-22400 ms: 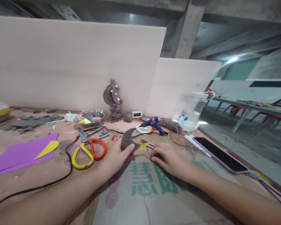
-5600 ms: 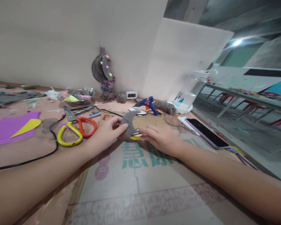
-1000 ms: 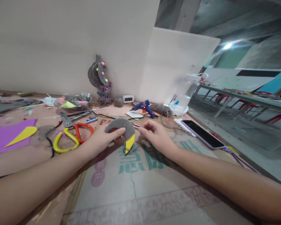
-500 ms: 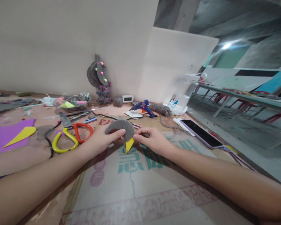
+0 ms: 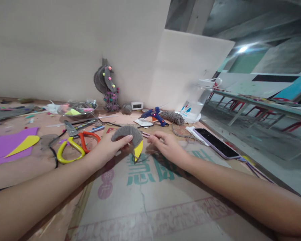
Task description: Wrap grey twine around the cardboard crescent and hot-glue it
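Note:
A crescent (image 5: 129, 130) wrapped in grey yarn is in my left hand (image 5: 111, 147), whose thumb presses on its front. The crescent's lower end (image 5: 138, 150) shows bare yellow. Just right of it, my right hand (image 5: 167, 147) is closed in a pinch, apart from the crescent. A thin strand of grey yarn (image 5: 144, 157) runs from near the yellow end towards my right fingers, and its far end is hidden there. Both hands are above a printed cardboard sheet (image 5: 150, 201).
Scissors (image 5: 70, 152) and purple sheets (image 5: 5, 144) lie left. Behind stand a yarn-wrapped ornament (image 5: 104, 80) and a blue glue gun (image 5: 154, 115), with a yarn skein (image 5: 172, 117). A phone (image 5: 217, 143) and a clear plastic jug (image 5: 195, 100) are at right, near the table edge.
My right hand has drawn slightly right, away from the crescent. My left hand has shifted the crescent a little up and left, and more of its yellow end shows.

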A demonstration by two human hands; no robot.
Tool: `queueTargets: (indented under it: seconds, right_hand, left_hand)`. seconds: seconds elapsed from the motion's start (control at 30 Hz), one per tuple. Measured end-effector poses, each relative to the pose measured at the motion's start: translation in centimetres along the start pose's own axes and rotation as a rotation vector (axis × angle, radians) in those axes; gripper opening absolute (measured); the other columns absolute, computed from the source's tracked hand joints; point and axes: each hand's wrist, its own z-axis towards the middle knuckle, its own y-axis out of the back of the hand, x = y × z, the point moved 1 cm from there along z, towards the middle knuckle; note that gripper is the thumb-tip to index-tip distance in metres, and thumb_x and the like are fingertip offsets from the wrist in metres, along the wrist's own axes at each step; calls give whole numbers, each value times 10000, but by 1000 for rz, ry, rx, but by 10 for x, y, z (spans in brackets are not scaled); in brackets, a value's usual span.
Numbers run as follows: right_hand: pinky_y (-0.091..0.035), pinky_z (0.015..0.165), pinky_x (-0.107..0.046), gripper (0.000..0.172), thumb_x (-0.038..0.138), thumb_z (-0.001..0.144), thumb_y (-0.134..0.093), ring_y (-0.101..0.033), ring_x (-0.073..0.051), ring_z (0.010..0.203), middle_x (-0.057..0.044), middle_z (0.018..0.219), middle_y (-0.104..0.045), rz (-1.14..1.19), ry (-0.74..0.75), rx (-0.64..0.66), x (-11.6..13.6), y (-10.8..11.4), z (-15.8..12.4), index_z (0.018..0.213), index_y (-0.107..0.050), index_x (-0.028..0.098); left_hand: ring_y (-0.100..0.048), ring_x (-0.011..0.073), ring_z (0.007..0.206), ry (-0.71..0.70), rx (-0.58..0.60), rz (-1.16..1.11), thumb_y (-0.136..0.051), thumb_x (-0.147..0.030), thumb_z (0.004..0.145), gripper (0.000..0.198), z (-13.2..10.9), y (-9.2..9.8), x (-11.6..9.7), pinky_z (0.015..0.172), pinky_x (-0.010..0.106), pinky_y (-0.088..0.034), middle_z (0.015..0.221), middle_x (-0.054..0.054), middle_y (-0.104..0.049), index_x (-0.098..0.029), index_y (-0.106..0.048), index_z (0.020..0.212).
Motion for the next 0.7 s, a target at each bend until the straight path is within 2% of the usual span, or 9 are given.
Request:
queueTargets:
  seconds: [0.07, 0.13, 0.3, 0.4, 0.57, 0.63, 0.7]
  right_hand:
    - [-353, 559, -217, 231, 359, 828, -462, -477, -112, 599, 7, 653, -547, -106, 2, -114, -9, 6, 5, 725, -539, 167]
    - [-333, 570, -223, 207, 313, 799, -491, -457, -115, 606, 11, 628, -519, -237, 31, -160, -18, 11, 9, 651, -500, 169]
    - [-329, 607, -242, 297, 303, 845, -416, -462, -128, 627, -4, 616, -508, -317, 73, -87, -29, 13, 13, 595, -496, 164]
    - [-343, 616, -247, 251, 300, 855, -410, -478, -140, 659, -17, 665, -529, -304, 89, -85, -30, 11, 12, 662, -498, 167]
    - [-395, 682, -265, 75, 156, 804, -455, -524, -157, 747, -42, 780, -584, -259, 131, -77, -35, 8, 11, 784, -527, 164]
    - [-406, 770, -302, 116, 180, 802, -492, -540, -178, 856, -70, 901, -607, -268, 174, -93, -38, 7, 12, 894, -559, 158]
    - [-393, 850, -341, 270, 249, 796, -546, -530, -200, 965, -95, 1046, -599, -290, 222, -75, -39, 5, 14, 1052, -549, 163]
  left_hand:
    - [-516, 113, 556, 17, -14, -24, -683, -349, 631, 215, 1, 1, 1, 565, 231, -403, 607, -24, -577, -167, -600, 710]
    - [-510, 111, 554, 16, -11, -9, -678, -361, 640, 229, 2, 2, 2, 538, 221, -389, 607, -21, -570, -162, -591, 713]
    - [-487, 100, 526, -7, 33, 46, -655, -381, 673, 239, 3, 3, 2, 487, 204, -354, 598, -26, -553, -164, -566, 716]
    - [-484, 97, 523, -15, 41, 51, -649, -389, 679, 244, 3, 3, 2, 491, 204, -361, 598, -27, -543, -161, -566, 709]
    - [-517, 110, 589, -23, 5, 62, -655, -386, 676, 245, 2, 4, 4, 557, 218, -410, 649, -11, -564, -163, -600, 762]
    - [-519, 114, 593, -10, 2, 73, -660, -389, 667, 249, 2, 4, 4, 569, 225, -417, 637, -14, -560, -163, -602, 753]
    - [-519, 121, 593, 0, 9, 107, -655, -405, 666, 258, 2, 5, 4, 569, 232, -419, 623, -17, -553, -163, -593, 731]
